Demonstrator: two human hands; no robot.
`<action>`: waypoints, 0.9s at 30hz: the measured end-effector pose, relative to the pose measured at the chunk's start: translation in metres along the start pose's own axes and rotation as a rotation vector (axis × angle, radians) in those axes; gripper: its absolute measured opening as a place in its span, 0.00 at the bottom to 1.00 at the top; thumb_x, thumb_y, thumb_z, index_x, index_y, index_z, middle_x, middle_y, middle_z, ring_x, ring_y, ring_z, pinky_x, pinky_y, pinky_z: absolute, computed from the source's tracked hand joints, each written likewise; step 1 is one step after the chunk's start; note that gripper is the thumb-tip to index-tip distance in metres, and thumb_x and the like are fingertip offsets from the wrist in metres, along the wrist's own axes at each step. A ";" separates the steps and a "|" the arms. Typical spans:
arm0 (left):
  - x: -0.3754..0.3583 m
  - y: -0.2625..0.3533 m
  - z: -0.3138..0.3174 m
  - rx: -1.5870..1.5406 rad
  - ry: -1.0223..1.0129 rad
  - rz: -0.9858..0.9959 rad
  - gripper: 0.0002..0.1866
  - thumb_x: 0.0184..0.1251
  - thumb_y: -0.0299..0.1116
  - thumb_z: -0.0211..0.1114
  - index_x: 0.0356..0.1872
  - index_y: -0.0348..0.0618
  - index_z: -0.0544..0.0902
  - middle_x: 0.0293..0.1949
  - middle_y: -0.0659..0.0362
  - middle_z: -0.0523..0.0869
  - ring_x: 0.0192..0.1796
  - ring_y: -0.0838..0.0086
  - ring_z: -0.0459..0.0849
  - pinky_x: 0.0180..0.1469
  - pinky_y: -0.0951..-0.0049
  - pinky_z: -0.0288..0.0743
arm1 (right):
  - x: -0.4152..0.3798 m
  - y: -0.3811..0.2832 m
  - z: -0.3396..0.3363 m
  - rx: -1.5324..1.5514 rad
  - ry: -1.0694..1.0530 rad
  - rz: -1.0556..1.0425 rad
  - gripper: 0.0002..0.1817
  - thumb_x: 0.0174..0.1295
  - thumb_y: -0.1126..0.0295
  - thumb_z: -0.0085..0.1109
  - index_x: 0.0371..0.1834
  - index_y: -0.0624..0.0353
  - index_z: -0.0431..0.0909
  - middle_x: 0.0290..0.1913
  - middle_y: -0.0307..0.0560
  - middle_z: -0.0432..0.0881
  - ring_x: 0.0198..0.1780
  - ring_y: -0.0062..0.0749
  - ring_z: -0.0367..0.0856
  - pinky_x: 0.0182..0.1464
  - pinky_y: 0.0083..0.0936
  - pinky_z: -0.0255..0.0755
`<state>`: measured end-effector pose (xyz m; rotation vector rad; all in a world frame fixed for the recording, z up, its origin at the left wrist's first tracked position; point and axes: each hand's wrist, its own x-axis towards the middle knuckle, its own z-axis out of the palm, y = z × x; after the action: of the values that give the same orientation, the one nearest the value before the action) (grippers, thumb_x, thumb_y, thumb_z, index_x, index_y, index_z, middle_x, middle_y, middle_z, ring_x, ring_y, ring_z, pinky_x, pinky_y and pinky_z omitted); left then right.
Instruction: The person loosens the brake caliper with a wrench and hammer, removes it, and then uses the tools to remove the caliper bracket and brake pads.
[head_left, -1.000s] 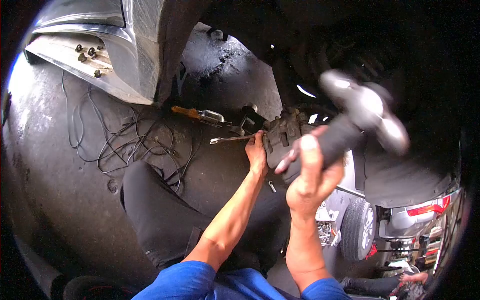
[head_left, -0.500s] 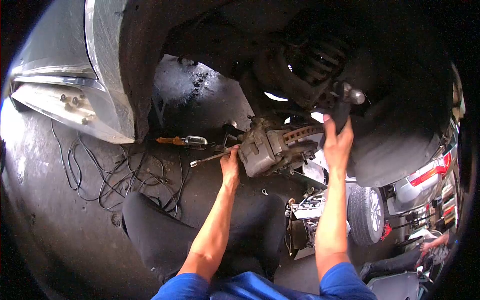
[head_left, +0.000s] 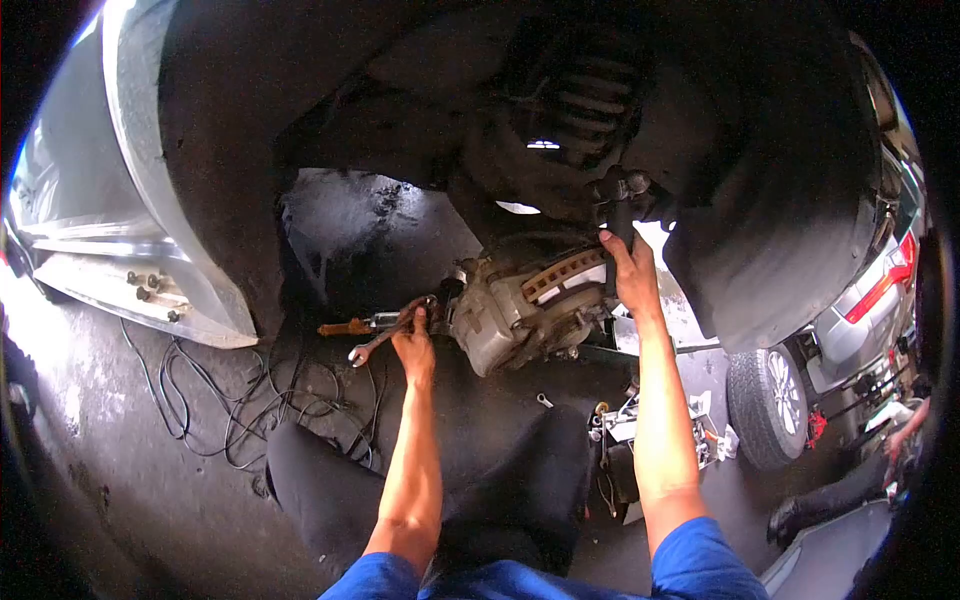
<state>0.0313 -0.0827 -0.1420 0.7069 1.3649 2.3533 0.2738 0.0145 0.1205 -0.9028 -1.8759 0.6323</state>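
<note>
My left hand (head_left: 414, 345) is closed around a combination wrench (head_left: 376, 343), whose bright end points down to the left. Just right of that hand is the brake caliper (head_left: 486, 320), mounted over the rusty edge of the brake disc (head_left: 563, 277). My right hand (head_left: 636, 275) grips a dark upright arm (head_left: 621, 219) beside the disc, thumb and fingers around it. A rounded metal joint (head_left: 636, 183) tops this arm. Behind the wrench lies a work light with an orange handle (head_left: 345, 328), partly hidden by my left hand.
Black cable (head_left: 230, 425) lies looped on the floor at left. Several bolts (head_left: 144, 281) rest on the car's sill. A coil spring (head_left: 597, 105) shows in the dark wheel arch. At right are tools (head_left: 625, 420), a removed wheel (head_left: 767, 405) and another person's leg (head_left: 825, 505).
My left hand has drawn away from the caliper to the left, wrench still in it. My right hand keeps its grip on the dark arm. The view has shifted.
</note>
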 end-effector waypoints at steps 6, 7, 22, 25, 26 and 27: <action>0.013 0.143 0.055 0.230 -0.309 0.162 0.12 0.72 0.33 0.60 0.47 0.36 0.83 0.44 0.50 0.86 0.48 0.66 0.83 0.55 0.69 0.72 | -0.001 0.010 0.002 0.063 0.049 -0.024 0.21 0.65 0.55 0.59 0.43 0.67 0.77 0.35 0.41 0.78 0.40 0.25 0.71 0.46 0.23 0.66; 0.018 0.146 0.060 0.355 -0.380 0.206 0.12 0.71 0.34 0.60 0.46 0.36 0.83 0.44 0.47 0.86 0.48 0.62 0.84 0.54 0.67 0.72 | -0.002 0.010 0.001 0.046 0.050 -0.019 0.21 0.65 0.56 0.59 0.43 0.67 0.77 0.35 0.41 0.78 0.40 0.25 0.71 0.46 0.23 0.66; 0.033 0.167 0.074 0.601 -0.452 0.248 0.26 0.70 0.50 0.60 0.43 0.29 0.83 0.40 0.36 0.85 0.48 0.43 0.83 0.50 0.58 0.75 | -0.004 0.016 0.001 0.092 0.082 -0.043 0.22 0.64 0.56 0.60 0.45 0.69 0.77 0.36 0.43 0.79 0.40 0.26 0.72 0.46 0.23 0.68; 0.028 0.185 0.088 0.720 -0.414 0.097 0.28 0.70 0.52 0.60 0.41 0.28 0.83 0.38 0.36 0.86 0.48 0.42 0.83 0.50 0.57 0.74 | -0.004 0.017 -0.005 0.051 0.020 0.008 0.25 0.64 0.51 0.59 0.51 0.65 0.77 0.41 0.50 0.84 0.44 0.37 0.79 0.52 0.32 0.70; 0.022 0.178 0.091 0.683 -0.319 0.130 0.30 0.69 0.54 0.60 0.38 0.27 0.84 0.36 0.37 0.86 0.47 0.41 0.83 0.50 0.57 0.74 | -0.004 0.018 -0.004 0.060 0.016 0.024 0.26 0.64 0.51 0.59 0.51 0.64 0.77 0.41 0.50 0.84 0.43 0.37 0.79 0.51 0.32 0.70; 0.016 0.176 0.094 0.646 -0.237 0.092 0.30 0.69 0.53 0.60 0.41 0.26 0.83 0.39 0.37 0.86 0.48 0.43 0.84 0.51 0.57 0.74 | -0.004 0.019 -0.002 0.069 0.017 0.036 0.26 0.64 0.50 0.59 0.51 0.64 0.77 0.41 0.50 0.84 0.43 0.37 0.79 0.51 0.32 0.70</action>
<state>0.0656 -0.0936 0.0546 1.1952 2.0204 1.7900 0.2832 0.0228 0.1058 -0.8958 -1.8154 0.7051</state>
